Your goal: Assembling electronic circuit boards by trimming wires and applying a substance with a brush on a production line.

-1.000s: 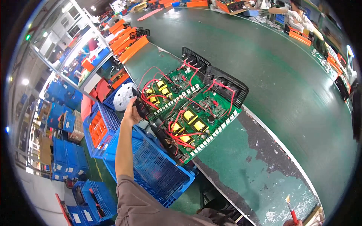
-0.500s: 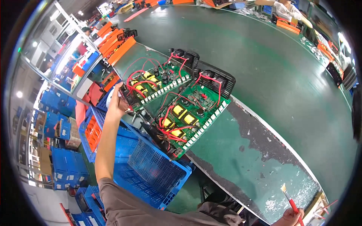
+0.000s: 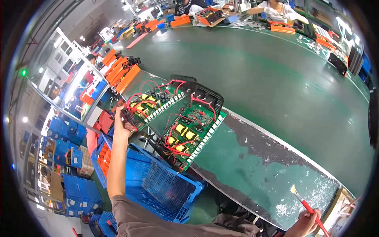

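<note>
Two green circuit board assemblies lie side by side on the bench, each with yellow transformers, red wires, a row of white-tipped parts along one edge and black end panels. My left hand (image 3: 122,124) is closed around the dark near end of the left circuit board assembly (image 3: 162,94); some fingers are hidden behind it. Beside it, the right circuit board assembly (image 3: 200,114) is untouched. At the lower right, my right hand (image 3: 308,222) grips the red handle of a brush (image 3: 302,201). Its pale bristles point up and away from me, over the worn bench.
A blue plastic crate (image 3: 164,185) stands below the bench edge, in front of me. Orange housings (image 3: 127,79) are stacked at the far left. A wooden box (image 3: 338,209) sits at the lower right. Across the wide green surface (image 3: 252,75), other people work among orange units.
The view has tilted upward, showing more of the people across the bench. My right hand and brush show farther into view. My left hand keeps its hold on the left circuit board assembly.
</note>
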